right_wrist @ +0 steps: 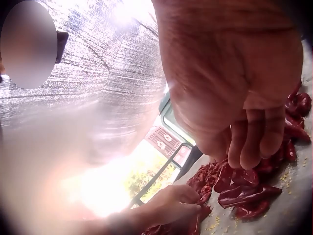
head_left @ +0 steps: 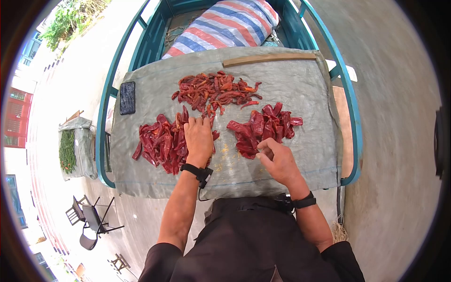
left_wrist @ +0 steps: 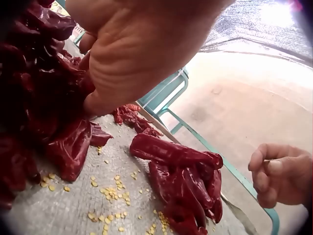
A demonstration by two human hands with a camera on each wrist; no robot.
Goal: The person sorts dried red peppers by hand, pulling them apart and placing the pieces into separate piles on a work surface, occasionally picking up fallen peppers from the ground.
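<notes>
Dried red chillies are spread in three heaps on a grey woven sheet (head_left: 291,84) that covers the worktop. The left heap (head_left: 157,141) is made of dark, glossy, wrinkled pods, mostly flattened and split open. The left hand (head_left: 198,140) is laid on its right part, palm down. Its fingers are stretched out over the pods, so the grip is open and nothing is clasped.

The right heap (head_left: 263,127) holds the same deep red, leathery pods, some of them curled. The right hand (head_left: 278,161) is held at its near edge, touching or just short of the pods. The fingers are curled with the thumb set against the forefinger. Whether anything is pinched in that grip cannot be told.

The far heap (head_left: 213,91) is made of thinner, more orange, shrivelled pieces. Pale yellow seeds (left_wrist: 110,193) are scattered on the sheet between the two near heaps.

A dark flat slab (head_left: 127,97) is seen at the sheet's left edge and a wooden strip (head_left: 270,58) along its far edge. A striped bag (head_left: 225,26) lies beyond, inside a teal frame (head_left: 350,108).
</notes>
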